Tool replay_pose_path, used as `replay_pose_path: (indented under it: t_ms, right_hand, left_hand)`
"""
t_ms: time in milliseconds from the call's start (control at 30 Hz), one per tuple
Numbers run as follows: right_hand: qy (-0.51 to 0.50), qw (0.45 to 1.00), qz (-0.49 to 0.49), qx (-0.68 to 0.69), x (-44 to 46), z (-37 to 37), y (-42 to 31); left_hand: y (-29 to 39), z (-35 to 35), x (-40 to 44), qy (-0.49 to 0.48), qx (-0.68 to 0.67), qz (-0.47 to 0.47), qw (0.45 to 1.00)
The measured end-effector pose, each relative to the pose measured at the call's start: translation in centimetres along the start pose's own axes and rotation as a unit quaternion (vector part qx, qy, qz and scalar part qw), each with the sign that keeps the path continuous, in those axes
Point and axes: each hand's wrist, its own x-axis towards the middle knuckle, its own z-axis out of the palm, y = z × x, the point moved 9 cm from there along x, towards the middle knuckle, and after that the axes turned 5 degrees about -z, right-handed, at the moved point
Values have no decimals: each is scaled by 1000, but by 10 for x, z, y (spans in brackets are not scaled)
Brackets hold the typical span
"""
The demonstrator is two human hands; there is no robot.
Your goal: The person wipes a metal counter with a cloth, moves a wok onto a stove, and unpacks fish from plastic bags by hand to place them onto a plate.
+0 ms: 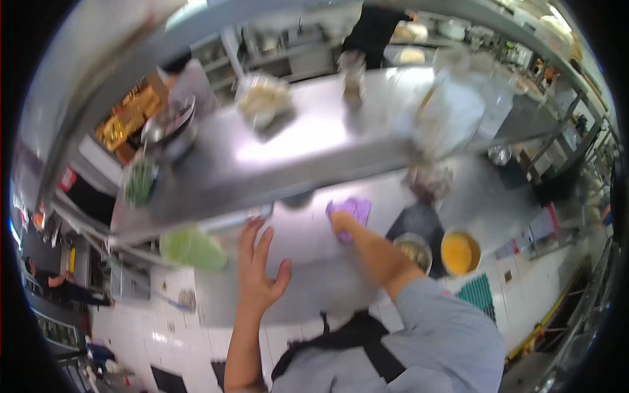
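Note:
My right hand [341,223] presses down on a purple cloth [358,208] that lies crumpled on the steel worktop [295,252], its fingers closed on the fabric. Raised above the near part of the worktop, my left hand [260,275] has its fingers spread and holds nothing. Left of it is a light green container [193,249], blurred. To the right of my right arm stand a metal pot [415,252] with contents I cannot make out and a pot of orange liquid [458,254].
A raised steel shelf [216,154] crosses in front of me, bearing a bagged pale food [263,98], a metal bowl [171,131] and large clear plastic bags [452,111]. Beyond it stands a person in black [373,36]. Another person [56,280] is at far left.

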Motion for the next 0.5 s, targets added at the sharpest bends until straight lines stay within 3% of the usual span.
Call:
replay_pose_path:
  t_ms: [67, 100, 133, 167, 200, 233, 267, 333, 400, 433, 467, 500]
  right_hand:
    - [-24, 995, -68, 70, -23, 27, -29]
    - [-10, 976, -87, 199, -54, 20, -48]
    - [-40, 942, -2, 332, -83, 26, -53]
    - [73, 936, -95, 331, -97, 20, -57]
    - [95, 939, 2, 331, -136, 1, -64]
    - [197, 899, 51, 388, -160, 1, -46]
    - [238, 893, 181, 337, -203, -20, -49]
    - [356, 911, 209, 23, -240, -47, -73]
    - [384, 919, 92, 7, -216, -20, -91]
    - [398, 917, 31, 2, -203, -2, -99]
    - [404, 914, 38, -21, -192, 10, -90]
    - [414, 908, 44, -46, -176, 17, -78]
  left_hand:
    - [-42, 8, -71, -88, -182, -133, 970]
    - [-62, 9, -122, -147, -184, -172, 957]
    - [-82, 14, -168, -199, -189, -202, 940]
    - [-101, 20, -217, -248, -196, -226, 921]
    - [-122, 21, -281, -275, -184, -283, 900]
    - [-147, 19, -354, -296, -172, -335, 878]
    - [-169, 18, -418, -309, -157, -378, 858]
    - [-200, 4, -570, -376, -65, -490, 784]
    - [-202, -12, -698, -449, -50, -536, 713]
    - [-191, -29, -730, -446, -108, -592, 663]
    - [-179, -37, -756, -433, -168, -641, 610]
    - [-176, -45, -774, -413, -180, -647, 615]
